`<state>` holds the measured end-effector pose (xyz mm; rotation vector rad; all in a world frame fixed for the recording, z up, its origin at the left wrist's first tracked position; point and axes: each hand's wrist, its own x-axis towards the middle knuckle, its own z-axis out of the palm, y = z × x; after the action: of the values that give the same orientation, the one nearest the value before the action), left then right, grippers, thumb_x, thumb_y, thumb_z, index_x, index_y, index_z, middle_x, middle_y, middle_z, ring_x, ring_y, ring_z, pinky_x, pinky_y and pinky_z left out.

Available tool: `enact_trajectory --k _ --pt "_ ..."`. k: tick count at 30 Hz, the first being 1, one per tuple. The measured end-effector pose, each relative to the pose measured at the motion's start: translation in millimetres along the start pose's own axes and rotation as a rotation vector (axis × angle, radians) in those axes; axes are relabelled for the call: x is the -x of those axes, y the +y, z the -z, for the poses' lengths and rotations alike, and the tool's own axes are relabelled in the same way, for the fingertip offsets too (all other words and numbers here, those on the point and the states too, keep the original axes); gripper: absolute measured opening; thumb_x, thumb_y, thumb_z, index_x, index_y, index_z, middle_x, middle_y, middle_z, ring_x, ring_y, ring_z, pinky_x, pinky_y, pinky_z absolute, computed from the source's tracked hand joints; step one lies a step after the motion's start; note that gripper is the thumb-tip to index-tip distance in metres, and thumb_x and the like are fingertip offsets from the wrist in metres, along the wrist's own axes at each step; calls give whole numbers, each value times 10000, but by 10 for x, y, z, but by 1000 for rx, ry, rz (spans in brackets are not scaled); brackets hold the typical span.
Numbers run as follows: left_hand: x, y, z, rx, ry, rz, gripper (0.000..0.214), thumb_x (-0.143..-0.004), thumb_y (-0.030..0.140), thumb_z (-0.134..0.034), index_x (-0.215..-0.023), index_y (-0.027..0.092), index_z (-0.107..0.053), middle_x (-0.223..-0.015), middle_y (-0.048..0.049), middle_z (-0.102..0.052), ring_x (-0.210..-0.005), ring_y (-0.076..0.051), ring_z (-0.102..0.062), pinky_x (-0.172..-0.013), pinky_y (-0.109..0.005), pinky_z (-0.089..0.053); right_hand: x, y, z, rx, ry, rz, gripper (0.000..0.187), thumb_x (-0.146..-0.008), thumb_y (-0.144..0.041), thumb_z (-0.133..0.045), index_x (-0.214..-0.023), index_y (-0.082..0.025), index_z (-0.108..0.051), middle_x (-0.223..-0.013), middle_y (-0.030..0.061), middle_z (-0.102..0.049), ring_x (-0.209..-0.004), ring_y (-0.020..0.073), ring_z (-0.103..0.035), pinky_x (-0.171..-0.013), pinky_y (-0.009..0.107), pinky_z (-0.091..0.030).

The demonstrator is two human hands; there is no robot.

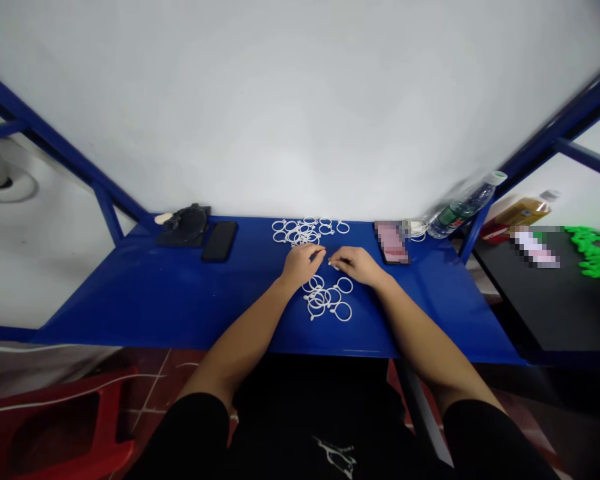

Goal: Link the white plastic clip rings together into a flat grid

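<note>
My left hand [303, 264] is closed just in front of the far pile of white curtain rings [300, 233]. Its thumb and fingertips are pressed together, and anything between them is too small to make out. Facing it across a narrow gap, my right hand [359, 264] pinches a white curtain ring [331, 265], mostly hidden by the fingers. Nearer to me, below both hands, lies a second loose pile of white curtain rings [321, 298], several of them overlapping. Each ring is a thin hoop with a small knob or eyelet on it.
On the blue table [170, 293] lie a dark phone [220, 241] and a black bundle [187, 223] at left. A phone with a lit screen [394, 243], a white cable [418, 230] and a tilted water bottle [465, 207] are at right. A red stool [105, 413] stands below left.
</note>
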<state>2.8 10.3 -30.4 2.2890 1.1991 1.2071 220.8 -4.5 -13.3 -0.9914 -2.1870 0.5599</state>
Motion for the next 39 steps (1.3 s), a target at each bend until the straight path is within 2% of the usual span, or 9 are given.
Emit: enact_trajectory --k 2,6,11,17,21,24,29,33,39 --pt "13 -11 -7 10 -38 17 171 -984 244 -637 -1047 221 -795 -1006 -50 -801 -951 -196 -738 -893 -343 -567 15 59 25 -27 20 -43 199 -964 -393 -696 -1032 -226 -779 -915 46 -759 -773 180 -685 -728 306 -535" --pt "45 -3 -58 -12 -205 -26 167 -956 315 -696 -1060 245 -806 -1045 -53 -805 -979 -232 -730 -899 -386 -570 -51 309 31 63 251 -147 246 -1004 -297 -571 -1136 -224 -765 -1088 95 -748 -958 228 -688 -869 382 -556" --pt "64 34 -119 48 -329 -176 132 -924 341 -743 -998 260 -816 -1017 -36 -805 -964 -211 -715 -942 -376 -538 -282 629 22 160 180 -274 464 -932 -181 -575 -1390 -191 -649 -1367 154 -649 -1168 265 -649 -994 430 -544" --pt "81 131 -68 89 -408 -151 167 -877 419 -792 -839 257 -810 -899 -18 -793 -871 -193 -714 -817 -313 -536 -375 607 34 209 80 -425 655 -918 -234 -677 -1546 -184 -497 -1010 64 -774 -870 219 -704 -862 347 -555" --pt "75 183 -19 72 -440 -56 224 -904 455 -754 -817 255 -808 -812 -9 -775 -765 -181 -710 -718 -294 -515 -307 473 71 347 -7 -494 415 -904 -300 -729 -1304 -190 -704 -911 60 -770 -812 220 -695 -768 312 -529" --pt "72 196 -8 61 -441 -15 240 -905 468 -747 -809 257 -807 -782 -4 -774 -701 -177 -702 -679 -293 -502 -291 380 62 443 -11 -481 266 -912 -304 -720 -1156 -205 -758 -951 74 -765 -851 231 -695 -776 314 -524" --pt "86 191 -16 70 -437 -18 245 -897 470 -753 -801 250 -802 -782 -9 -778 -698 -181 -708 -677 -292 -510 -390 339 -44 468 63 -362 429 -946 -321 -682 -1361 -213 -660 -1259 115 -710 -1066 263 -688 -886 341 -540" --pt "87 195 -8 64 -408 -10 233 -895 460 -757 -804 249 -797 -785 -9 -770 -673 -172 -688 -666 -291 -507 -482 400 -135 416 -9 -337 417 -946 -213 -651 -1363 -218 -666 -1226 107 -731 -1075 261 -686 -908 342 -535" --pt "33 141 24 127 -83 53 176 -955 374 -696 -920 229 -790 -845 -16 -758 -695 -148 -663 -710 -287 -531 -432 300 -130 10 191 -225 311 -978 -349 -610 -1245 -218 -701 -1006 62 -719 -832 191 -647 -801 326 -542"
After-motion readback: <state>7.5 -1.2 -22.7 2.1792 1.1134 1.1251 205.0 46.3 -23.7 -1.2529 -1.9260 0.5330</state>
